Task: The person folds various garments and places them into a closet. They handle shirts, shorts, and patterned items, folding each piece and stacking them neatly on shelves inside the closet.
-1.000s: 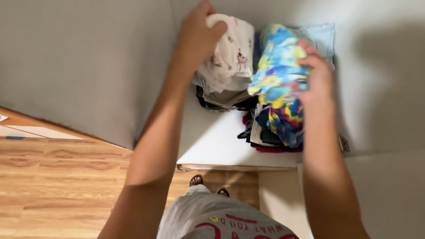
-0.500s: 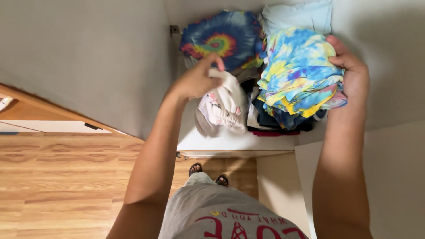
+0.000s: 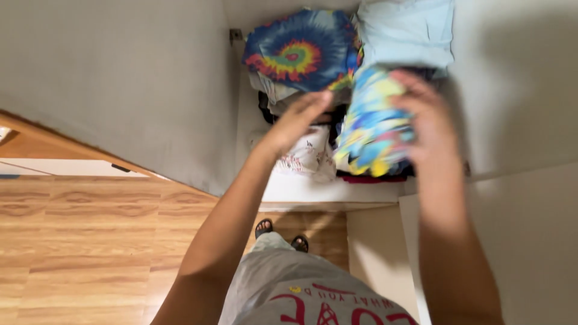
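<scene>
Shirt front: nearest to the camera was the person's grey shirt (image 3: 289, 295) with red printed letters and a small yellow mark, seen upside down at the bottom edge.
Floor: the wooden floor (image 3: 90, 241) lay below, and two sandalled feet (image 3: 280, 232) stood just before the shelf.
Shelf: the white shelf board (image 3: 313, 191) carried the folded clothes; its front strip was bare.
Left hand: the left hand (image 3: 298, 120) was stretched out with fingers nearly straight, lying on the white printed garment (image 3: 307, 157). It seemed to press this garment down more than to grasp it, probably to keep the small pile flat. I could not tell if any finger was hooked under the cloth.
Right hand: the right hand (image 3: 424, 123) was blurred. It was curved around the right side of the yellow-blue tie-dye bundle (image 3: 370, 129), with fingers on top, and seemed to have hold of it, perhaps to keep the folds together.
Bundle place: this bundle was over the dark folded clothes (image 3: 373, 176) at the right of the shelf, just beside the white garment.
Behind: a spiral tie-dye shirt (image 3: 298, 51) in blue, red and yellow lay on the back left pile, and a pale blue folded cloth (image 3: 409, 30) at the back right.
Walls: grey cabinet walls (image 3: 120, 78) closed both sides.
</scene>
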